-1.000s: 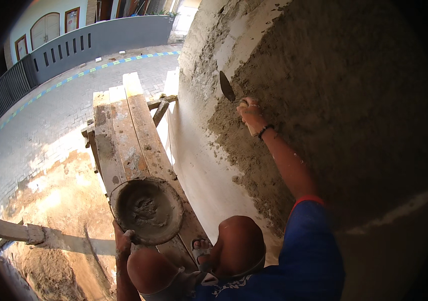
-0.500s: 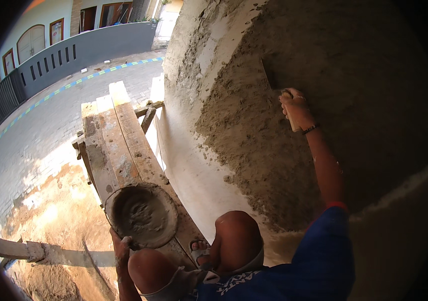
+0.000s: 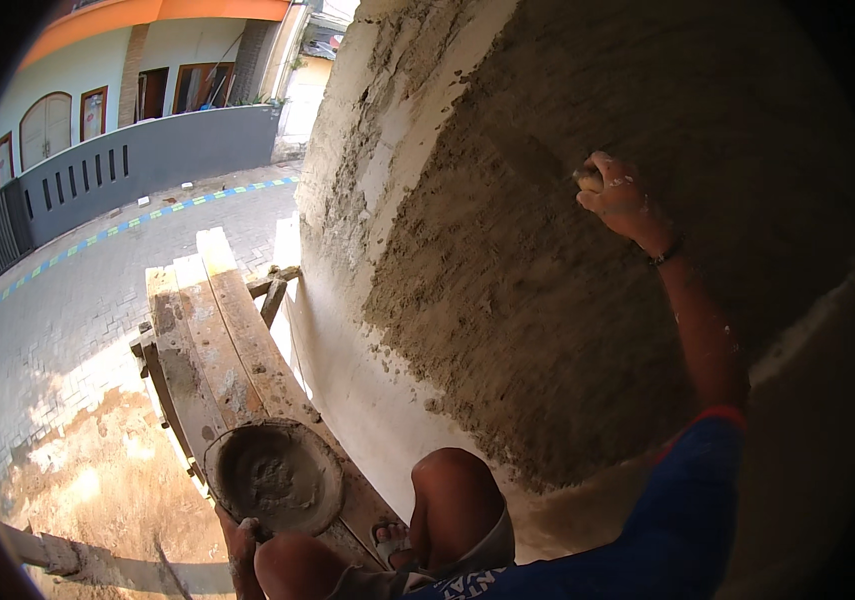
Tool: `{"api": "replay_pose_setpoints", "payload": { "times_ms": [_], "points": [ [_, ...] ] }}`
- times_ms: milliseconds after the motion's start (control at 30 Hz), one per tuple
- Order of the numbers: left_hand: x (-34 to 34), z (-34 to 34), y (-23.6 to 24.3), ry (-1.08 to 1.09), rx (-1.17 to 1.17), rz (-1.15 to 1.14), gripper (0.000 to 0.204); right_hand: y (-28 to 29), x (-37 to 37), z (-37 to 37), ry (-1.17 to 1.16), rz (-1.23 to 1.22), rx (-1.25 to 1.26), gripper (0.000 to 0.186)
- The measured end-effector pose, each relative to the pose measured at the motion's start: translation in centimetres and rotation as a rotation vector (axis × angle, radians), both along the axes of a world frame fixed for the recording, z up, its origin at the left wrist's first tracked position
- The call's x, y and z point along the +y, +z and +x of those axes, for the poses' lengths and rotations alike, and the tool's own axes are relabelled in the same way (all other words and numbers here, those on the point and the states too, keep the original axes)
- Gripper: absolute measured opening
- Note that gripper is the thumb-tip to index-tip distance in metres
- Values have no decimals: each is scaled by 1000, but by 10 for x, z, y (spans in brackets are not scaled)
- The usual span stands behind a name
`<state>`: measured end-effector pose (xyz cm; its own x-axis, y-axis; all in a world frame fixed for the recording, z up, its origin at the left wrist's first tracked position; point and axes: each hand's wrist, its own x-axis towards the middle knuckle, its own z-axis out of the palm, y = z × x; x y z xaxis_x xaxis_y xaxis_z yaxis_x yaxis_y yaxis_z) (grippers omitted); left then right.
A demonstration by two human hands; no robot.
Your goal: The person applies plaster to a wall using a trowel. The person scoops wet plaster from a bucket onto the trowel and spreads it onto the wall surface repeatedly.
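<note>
My right hand [image 3: 620, 200] is closed round the wooden handle of a trowel [image 3: 537, 158], whose dark, blurred blade lies against the rough wet mortar on the wall [image 3: 467, 320]. My left hand [image 3: 242, 540], partly hidden by my knee, grips the lower left rim of a round bowl [image 3: 323, 480] of grey wet mortar, which sits on wooden planks. Pale, smoother wall shows below and left of the mortar patch.
The plank scaffold [image 3: 232, 340] runs away from me beside the wall, my sandalled foot on it. A wooden beam [image 3: 47, 550] crosses at lower left. Below are a paved street [image 3: 67, 320] and dirt; a grey boundary wall [image 3: 172, 145] and house stand beyond.
My right hand with the trowel has moved rightward across the mortar, ending slightly higher. The view has shifted, so the street and house sit lower. My left hand still holds the bowl.
</note>
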<state>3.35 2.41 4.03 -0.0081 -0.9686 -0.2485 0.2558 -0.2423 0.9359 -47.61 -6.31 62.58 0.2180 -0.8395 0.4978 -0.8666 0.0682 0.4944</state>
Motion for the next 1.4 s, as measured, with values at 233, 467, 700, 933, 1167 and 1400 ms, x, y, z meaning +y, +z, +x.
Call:
{"api": "replay_pose_setpoints", "payload": {
  "times_ms": [233,467,700,933,1167,1400],
  "points": [
    [-3,2,-6,-7,-62,11,75,80,13,136,361,109,-553,42],
    [-10,-3,2,-3,-68,32,72,137,-6,162,963,366,-961,32],
    [-5,0,2,14,-44,49,70,131,-90,12,281,-362,-1218,27],
    [-10,-4,-3,84,33,127,67,107,-15,-40,236,-390,-1156,28],
    [22,-56,-12,58,328,502,64,-161,2,27,-71,677,-1281,55],
    [44,-54,-38,278,390,532,62,-378,48,77,69,1302,-974,56]
  ]
}}
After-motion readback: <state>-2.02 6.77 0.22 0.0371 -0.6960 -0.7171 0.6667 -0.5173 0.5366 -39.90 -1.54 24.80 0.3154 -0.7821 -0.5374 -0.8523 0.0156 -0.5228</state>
